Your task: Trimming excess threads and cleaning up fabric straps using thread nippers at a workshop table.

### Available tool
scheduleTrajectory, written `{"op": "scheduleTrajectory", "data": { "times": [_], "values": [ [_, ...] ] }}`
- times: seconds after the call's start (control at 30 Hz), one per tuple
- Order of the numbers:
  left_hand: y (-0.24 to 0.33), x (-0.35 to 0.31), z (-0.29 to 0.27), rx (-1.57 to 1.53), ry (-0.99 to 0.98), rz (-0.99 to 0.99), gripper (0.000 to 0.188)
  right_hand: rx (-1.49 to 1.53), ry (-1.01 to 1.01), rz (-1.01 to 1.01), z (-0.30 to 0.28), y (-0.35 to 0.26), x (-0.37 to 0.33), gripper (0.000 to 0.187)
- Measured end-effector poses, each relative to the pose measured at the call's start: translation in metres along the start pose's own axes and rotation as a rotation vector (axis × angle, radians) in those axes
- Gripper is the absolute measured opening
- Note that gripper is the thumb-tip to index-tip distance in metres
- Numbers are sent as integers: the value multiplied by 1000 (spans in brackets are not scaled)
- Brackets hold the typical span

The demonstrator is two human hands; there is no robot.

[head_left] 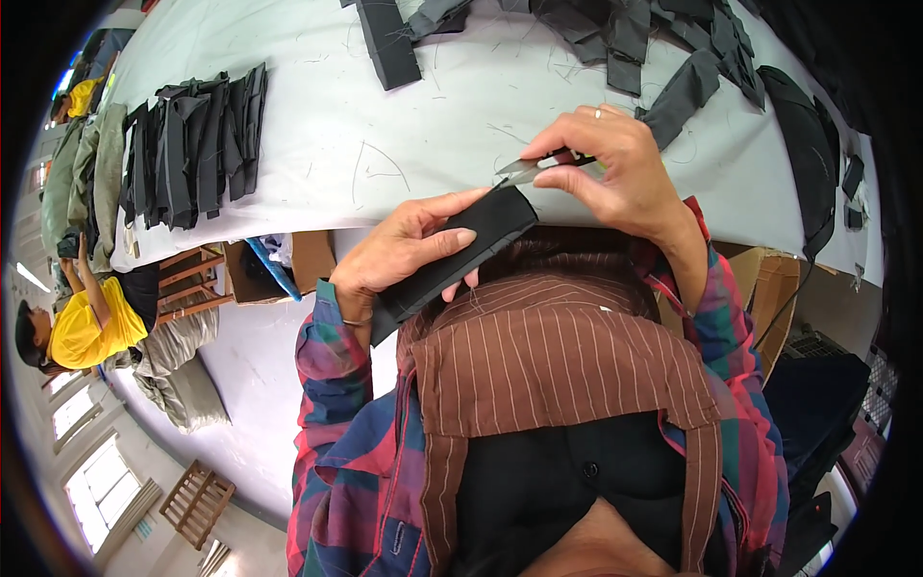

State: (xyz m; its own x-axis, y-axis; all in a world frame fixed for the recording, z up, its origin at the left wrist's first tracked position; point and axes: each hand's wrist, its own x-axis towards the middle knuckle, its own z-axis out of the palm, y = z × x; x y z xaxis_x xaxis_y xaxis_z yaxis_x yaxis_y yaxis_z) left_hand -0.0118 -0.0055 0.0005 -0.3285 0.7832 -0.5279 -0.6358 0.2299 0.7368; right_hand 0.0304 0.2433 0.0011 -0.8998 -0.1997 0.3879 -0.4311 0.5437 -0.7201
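Note:
My left hand [415, 240] grips a folded black strip of cloth [471, 240] at the table's near edge, thumb on top and fingers beneath. The strip slants up to the right. In my right hand [615, 168] is a small pair of thread snips [524, 171], closed between thumb and fingers. The tips of its blades meet the far corner of the strip. Whether the blades are apart or together is hard to make out.
Neatly lined-up black cloth pieces [197, 144] lie at the table's left. More black strips [625, 38] are heaped at the far side, with loose threads on the white cover [317, 106]. Cardboard boxes [312, 260] stand below. A person in yellow [96, 322] works at the left.

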Motion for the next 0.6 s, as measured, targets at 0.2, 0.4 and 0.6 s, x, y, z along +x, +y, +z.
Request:
{"op": "scheduleTrajectory", "data": {
  "times": [0.2,0.4,0.6],
  "values": [
    [2,0,-3,49,-57,-29,50,-126,-69,4,3,8,-6,15],
    [2,1,0,17,-33,0,50,167,30,308,1,7,-18,14],
    [2,2,4,27,37,28,52,216,-17,354,7,6,-18,15]
  ]
}}
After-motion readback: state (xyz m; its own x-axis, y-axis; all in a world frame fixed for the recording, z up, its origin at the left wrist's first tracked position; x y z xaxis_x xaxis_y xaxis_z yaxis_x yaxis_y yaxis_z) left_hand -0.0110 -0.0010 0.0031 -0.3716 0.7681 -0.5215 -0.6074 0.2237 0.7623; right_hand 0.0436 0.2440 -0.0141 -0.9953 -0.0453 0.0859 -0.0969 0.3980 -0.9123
